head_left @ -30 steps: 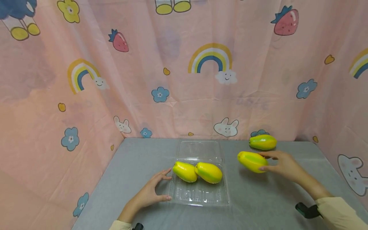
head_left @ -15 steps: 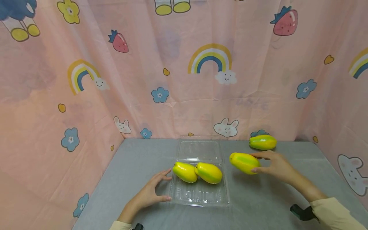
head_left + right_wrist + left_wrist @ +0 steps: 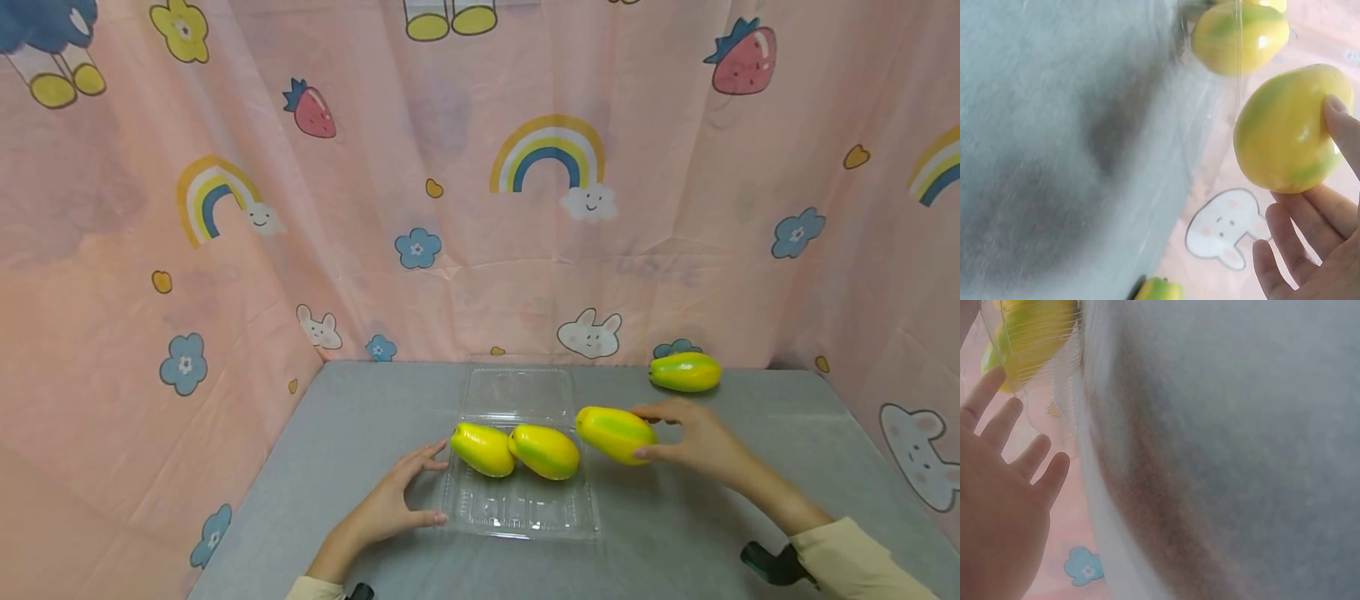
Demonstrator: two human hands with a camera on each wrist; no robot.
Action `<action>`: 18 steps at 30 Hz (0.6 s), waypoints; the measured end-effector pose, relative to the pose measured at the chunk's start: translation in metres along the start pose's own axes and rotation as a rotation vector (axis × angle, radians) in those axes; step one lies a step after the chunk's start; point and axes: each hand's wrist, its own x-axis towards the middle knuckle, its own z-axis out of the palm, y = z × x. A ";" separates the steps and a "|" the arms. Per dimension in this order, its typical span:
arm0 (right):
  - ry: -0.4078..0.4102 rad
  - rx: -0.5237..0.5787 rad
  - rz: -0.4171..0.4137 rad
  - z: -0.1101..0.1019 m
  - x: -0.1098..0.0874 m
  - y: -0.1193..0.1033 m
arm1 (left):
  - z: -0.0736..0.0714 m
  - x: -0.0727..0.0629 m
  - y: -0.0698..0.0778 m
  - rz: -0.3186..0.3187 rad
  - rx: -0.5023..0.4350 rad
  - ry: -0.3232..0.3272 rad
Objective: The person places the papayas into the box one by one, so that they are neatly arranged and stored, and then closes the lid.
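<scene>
In the head view my right hand [image 3: 697,442] pinches a yellow-green papaya [image 3: 611,433] between thumb and fingers, just off the right side of a clear plastic clamshell box [image 3: 525,527]. The right wrist view shows this papaya [image 3: 1291,131] raised off the table. Two papayas lie side by side in the box's base, one on the left [image 3: 482,450] and one on the right [image 3: 546,452]. Beside the box's left wall, my left hand [image 3: 386,504] spreads its fingers and thumb; whether they touch the plastic I cannot tell. The left wrist view shows those fingers [image 3: 1000,428] extended.
Another papaya [image 3: 686,372] lies at the back right of the grey table [image 3: 337,425]. The box's lid [image 3: 519,392] is folded back toward the pink printed curtain [image 3: 480,292] behind the table.
My right hand has carried the papaya leftward and slightly nearer, up to the box's right side. The left hand and the papayas in the box have stayed put.
</scene>
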 end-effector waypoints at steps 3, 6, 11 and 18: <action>0.002 0.011 -0.014 0.003 0.001 -0.004 | 0.000 0.000 -0.001 0.001 0.001 0.001; 0.008 0.016 -0.018 0.006 0.002 -0.009 | 0.000 0.000 -0.001 0.000 0.006 0.001; -0.003 0.037 -0.012 0.011 0.003 -0.017 | 0.000 0.000 -0.002 0.001 0.006 -0.001; -0.047 0.055 0.019 0.018 0.006 -0.030 | 0.000 0.000 -0.002 0.007 0.001 -0.003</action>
